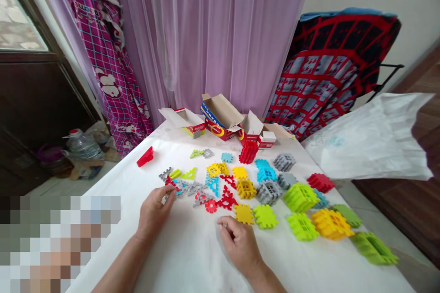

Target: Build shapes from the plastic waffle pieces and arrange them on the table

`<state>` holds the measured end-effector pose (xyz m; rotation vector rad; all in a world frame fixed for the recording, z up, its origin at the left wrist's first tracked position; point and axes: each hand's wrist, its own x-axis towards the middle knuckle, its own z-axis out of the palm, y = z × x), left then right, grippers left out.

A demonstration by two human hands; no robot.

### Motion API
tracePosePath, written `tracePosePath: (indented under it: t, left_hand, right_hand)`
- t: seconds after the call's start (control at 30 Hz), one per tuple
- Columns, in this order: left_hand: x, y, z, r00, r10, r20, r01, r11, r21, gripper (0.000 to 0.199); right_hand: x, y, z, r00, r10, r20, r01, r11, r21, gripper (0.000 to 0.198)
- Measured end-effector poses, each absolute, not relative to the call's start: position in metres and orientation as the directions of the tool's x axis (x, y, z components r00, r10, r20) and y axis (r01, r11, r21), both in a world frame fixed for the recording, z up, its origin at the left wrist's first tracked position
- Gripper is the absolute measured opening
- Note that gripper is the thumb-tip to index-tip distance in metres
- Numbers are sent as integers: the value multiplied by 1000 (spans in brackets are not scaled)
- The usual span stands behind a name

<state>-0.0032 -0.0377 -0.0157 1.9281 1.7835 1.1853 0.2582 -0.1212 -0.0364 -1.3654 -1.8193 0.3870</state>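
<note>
My left hand (156, 208) is at the near left edge of a pile of small flat plastic building pieces. Its fingers are curled toward the thumb by a red toothed piece (169, 181) and grey ones (195, 187); whatever is in the pinch is too small to make out. My right hand (240, 242) rests loosely closed on the white cloth with nothing visible in it. Just beyond it lie a yellow square piece (244, 214) and a lime square piece (266, 216). A red round piece (211, 206) and red triangle pieces (227, 198) lie between the hands.
Stacks of square pieces, including lime (301, 198), yellow (332, 224) and grey (269, 192), fill the right side. Open cardboard boxes (220, 119) stand at the table's far edge. A white plastic bag (371, 137) hangs at the right. A red piece (145, 157) lies far left.
</note>
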Motion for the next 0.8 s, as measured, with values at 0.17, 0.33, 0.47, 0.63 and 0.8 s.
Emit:
tracePosePath:
  t: [0.17,0.33,0.47,0.63,0.8]
  left_hand:
    - [-11,-28,-25,4,888,460,809,-273,520,36]
    - [-8,-35,-33,163,911,378,877,-309,367,37]
    - [0,-39,-26,274,875,398,785,-443,433,31]
    - [2,-39,-21,237,896,376,730,-420,539,32]
    - [3,-34,-19,158,915,372,778,-347,524,38]
  right_hand:
    - [257,-124,-37,-101,908,407,683,361,-635,25]
    - [257,-125,-38,-119,908,403,693,366,-621,24]
    - [257,-124,-39,-118,915,387,700,353,-621,26]
    - [257,-124,-38,-127,908,399,702,367,-610,24]
    - [257,-124,-39,-122,903,412,697,374,-612,23]
